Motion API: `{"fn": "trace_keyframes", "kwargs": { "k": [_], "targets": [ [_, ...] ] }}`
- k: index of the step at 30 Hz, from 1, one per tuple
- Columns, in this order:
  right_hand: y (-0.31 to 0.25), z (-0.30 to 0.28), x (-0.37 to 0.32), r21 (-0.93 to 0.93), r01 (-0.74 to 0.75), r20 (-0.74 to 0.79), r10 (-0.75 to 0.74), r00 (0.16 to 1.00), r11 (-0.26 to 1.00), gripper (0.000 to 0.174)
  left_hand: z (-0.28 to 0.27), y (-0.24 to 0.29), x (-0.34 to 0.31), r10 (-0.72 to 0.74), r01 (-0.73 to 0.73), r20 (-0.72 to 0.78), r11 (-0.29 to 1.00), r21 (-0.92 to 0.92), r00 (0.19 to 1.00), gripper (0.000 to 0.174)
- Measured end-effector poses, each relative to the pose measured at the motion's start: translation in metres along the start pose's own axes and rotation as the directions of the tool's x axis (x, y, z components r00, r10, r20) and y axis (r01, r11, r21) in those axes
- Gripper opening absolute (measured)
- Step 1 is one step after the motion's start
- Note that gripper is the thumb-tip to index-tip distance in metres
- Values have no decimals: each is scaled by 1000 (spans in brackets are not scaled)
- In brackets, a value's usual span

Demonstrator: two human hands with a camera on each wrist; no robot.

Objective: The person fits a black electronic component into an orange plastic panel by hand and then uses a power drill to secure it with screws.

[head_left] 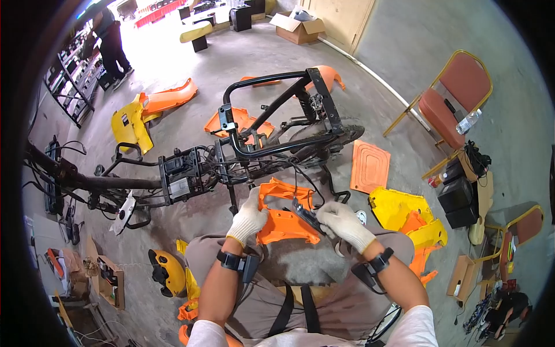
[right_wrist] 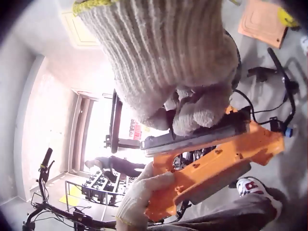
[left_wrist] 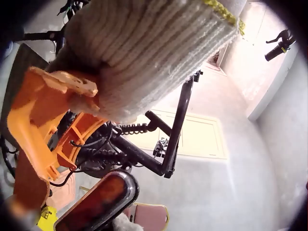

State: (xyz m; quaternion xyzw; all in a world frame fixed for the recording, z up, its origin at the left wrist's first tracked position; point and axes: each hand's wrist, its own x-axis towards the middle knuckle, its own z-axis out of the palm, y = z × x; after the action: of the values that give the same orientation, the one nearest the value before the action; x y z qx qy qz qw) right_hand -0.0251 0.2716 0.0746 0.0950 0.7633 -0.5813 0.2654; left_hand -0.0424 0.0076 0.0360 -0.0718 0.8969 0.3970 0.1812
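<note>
Orange panel [head_left: 284, 226] in left hand [head_left: 249, 217]; right hand [head_left: 343, 223] curled on tail light [left_wrist: 98, 203].

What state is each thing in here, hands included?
Left hand: gripping the orange frame piece
Right hand: fingers curled on the red-lensed lamp
Orange frame piece: held up off the floor
Red-lensed lamp: held, looks unlit
Black vehicle frame: bare tubes exposed
Square orange panel: flat on the floor
Cardboard box: flaps open
Clear bottle: lying on its side
</note>
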Motion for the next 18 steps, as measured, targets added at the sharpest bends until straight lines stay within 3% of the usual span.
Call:
{"fn": "trace_keyframes", "kwargs": {
  "k": [3,6,10,12,15,18],
  "targets": [
    [15,0,-8,-44,-48,54,50,997,998,20,5,-5,2,64,-65,-21,998,-23,998,60],
    [17,12,-10,-93,-108,24,111,994,990,22,1,5,-2,22,-22,0,999,-37,1000,64],
    [21,26,7,-8,-103,-8,103,995,995,28,4,-4,4,14,-13,26,999,-34,1000,65],
    [12,33,10,8,-108,-9,108,994,994,30,7,-7,3,90,-91,-20,994,-59,996,59],
    [8,42,19,-118,-123,84,133,988,985,30,8,-10,4,168,-170,-60,985,-40,984,60],
    [11,43,26,-83,-100,181,114,977,992,31,5,-4,-2,153,-159,-85,985,-62,985,58]
  ]
}}
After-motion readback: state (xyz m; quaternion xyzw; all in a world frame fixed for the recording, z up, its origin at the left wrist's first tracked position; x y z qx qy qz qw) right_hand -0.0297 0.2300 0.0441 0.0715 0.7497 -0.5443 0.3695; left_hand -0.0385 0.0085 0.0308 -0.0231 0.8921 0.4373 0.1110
